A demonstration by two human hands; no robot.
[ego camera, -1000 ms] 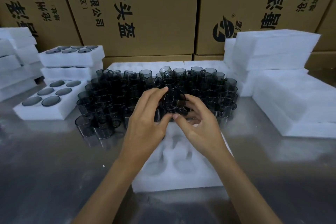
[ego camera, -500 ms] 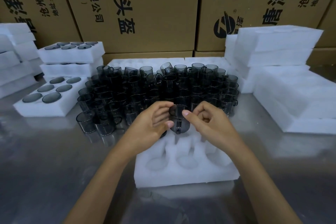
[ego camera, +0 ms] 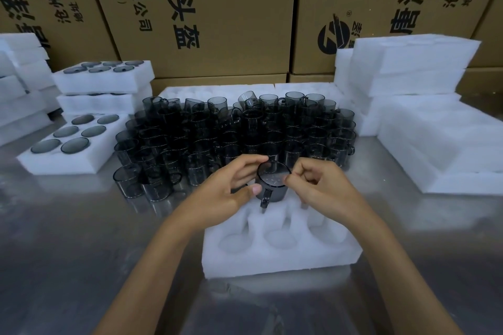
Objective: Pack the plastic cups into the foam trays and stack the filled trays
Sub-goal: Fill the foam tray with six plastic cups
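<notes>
A dark transparent plastic cup (ego camera: 272,185) with a small handle is held between both hands, over the far middle of a white foam tray (ego camera: 280,255) with round pockets. My left hand (ego camera: 226,193) pinches its left side with thumb and fingers. My right hand (ego camera: 318,187) pinches its rim from the right. The near pockets of the tray hold nothing. Behind the tray, several dark cups (ego camera: 234,130) stand crowded together on the metal table.
Filled foam trays (ego camera: 89,149) lie and stack at the left, one stack (ego camera: 106,81) behind. Foam trays (ego camera: 413,62) pile up at the right and far left. Cardboard boxes (ego camera: 206,13) wall off the back. The metal table (ego camera: 81,239) runs on both sides.
The cup came from the crowd of cups toward me and lower, onto the far pockets of the tray. It has turned so its handle points toward me.
</notes>
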